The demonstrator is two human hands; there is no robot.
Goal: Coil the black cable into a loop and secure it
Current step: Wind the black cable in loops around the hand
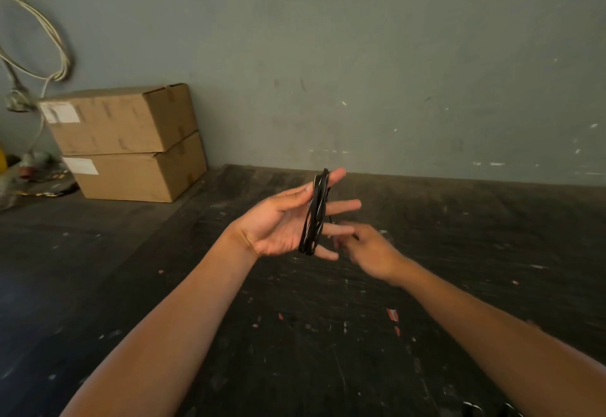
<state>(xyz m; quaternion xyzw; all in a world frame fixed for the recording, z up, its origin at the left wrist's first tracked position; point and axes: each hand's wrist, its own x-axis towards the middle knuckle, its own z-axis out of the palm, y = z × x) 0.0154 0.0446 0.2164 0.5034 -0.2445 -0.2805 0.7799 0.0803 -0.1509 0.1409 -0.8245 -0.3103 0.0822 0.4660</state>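
Note:
The black cable (315, 216) is wound in several turns around the fingers of my left hand (285, 223), which is held palm up with its fingers spread, above the dark floor. The thumb rests against the coil near its top. My right hand (367, 249) is just to the right of the coil, blurred, its fingers pinched on a short loose end of the cable behind the left fingertips. That end is mostly hidden.
Two stacked cardboard boxes (131, 141) stand against the grey wall at the left. Pale cords (49, 42) hang on the wall above them, with clutter (23, 170) on the floor beside. The dark floor (328, 334) is scattered with small scraps.

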